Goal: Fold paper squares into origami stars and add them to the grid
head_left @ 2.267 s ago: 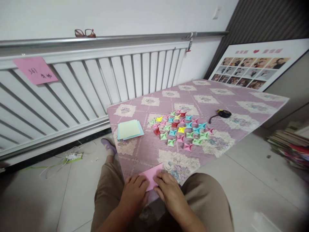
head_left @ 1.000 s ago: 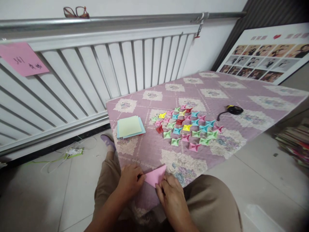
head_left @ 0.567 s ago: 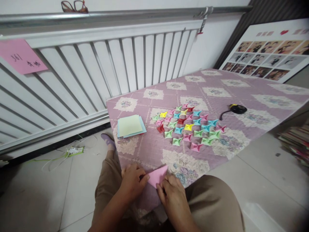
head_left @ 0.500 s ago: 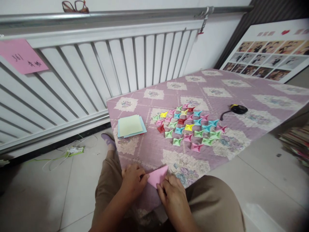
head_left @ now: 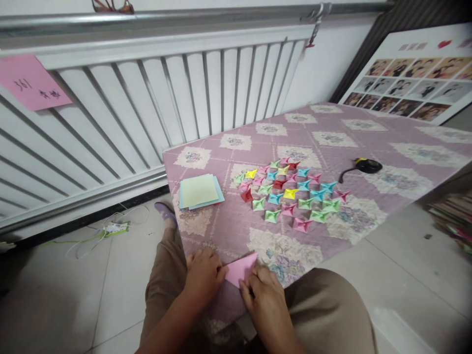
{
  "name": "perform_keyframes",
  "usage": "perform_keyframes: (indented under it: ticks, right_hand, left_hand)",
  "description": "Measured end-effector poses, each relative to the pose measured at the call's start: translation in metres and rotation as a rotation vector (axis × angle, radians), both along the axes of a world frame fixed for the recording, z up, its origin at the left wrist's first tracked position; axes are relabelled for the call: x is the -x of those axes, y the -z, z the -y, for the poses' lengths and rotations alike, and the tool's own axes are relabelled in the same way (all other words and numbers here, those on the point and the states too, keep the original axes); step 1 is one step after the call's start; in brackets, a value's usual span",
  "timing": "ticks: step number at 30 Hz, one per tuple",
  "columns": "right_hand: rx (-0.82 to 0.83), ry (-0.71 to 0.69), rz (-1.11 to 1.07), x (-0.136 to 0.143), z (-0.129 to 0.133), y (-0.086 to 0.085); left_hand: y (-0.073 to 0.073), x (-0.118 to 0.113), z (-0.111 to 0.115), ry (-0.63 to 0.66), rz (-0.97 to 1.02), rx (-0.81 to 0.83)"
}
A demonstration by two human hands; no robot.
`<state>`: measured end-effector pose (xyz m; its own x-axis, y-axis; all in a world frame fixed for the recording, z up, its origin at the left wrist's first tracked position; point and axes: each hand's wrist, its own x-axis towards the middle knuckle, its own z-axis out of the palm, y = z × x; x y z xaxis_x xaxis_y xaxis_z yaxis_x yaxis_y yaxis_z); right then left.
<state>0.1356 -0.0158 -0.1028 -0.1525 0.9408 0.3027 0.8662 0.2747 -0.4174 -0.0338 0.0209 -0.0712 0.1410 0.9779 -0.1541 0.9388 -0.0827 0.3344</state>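
Note:
A pink sheet of paper (head_left: 241,269), folded to a triangle, lies at the near edge of the table between my two hands. My left hand (head_left: 205,271) is closed at its left corner, thumb and fingers on the paper. Fingers curled, my right hand (head_left: 263,290) grips the lower right edge. Farther back stand several small folded paper boats (head_left: 290,194) in pink, green, blue, yellow and red, set out in slanting rows. To the left is a stack of square paper sheets (head_left: 199,191), pale yellow on top with blue and red below.
A flowered purple cloth (head_left: 228,221) covers the table. A black corded object (head_left: 368,166) lies at the right. Behind the table runs a white radiator (head_left: 206,93); a photo board (head_left: 409,83) leans at the back right. A power strip (head_left: 115,229) rests on the floor.
The view has shifted slightly. Both hands stay on the pink paper in nearly the same place, with no clear change in its fold.

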Motion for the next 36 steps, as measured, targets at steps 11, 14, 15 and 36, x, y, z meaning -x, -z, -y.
perform_keyframes:
  ticks: [11, 14, 15, 36]
  right_hand:
    - [0.032, 0.009, 0.044, 0.0, -0.001, -0.001]
    - [0.041, 0.013, 0.058, 0.0, -0.002, -0.001]
    - [0.04, 0.015, 0.064, 0.0, -0.002, -0.001]
    - [-0.097, -0.072, 0.031, -0.003, 0.004, 0.006]
  left_hand:
    - [-0.001, -0.001, -0.002, 0.034, -0.044, -0.014]
    - [-0.003, -0.001, -0.003, 0.039, -0.063, -0.005]
    - [-0.004, -0.002, -0.003, 0.038, -0.069, -0.002]
    - [0.007, 0.012, -0.001, 0.079, 0.022, -0.088]
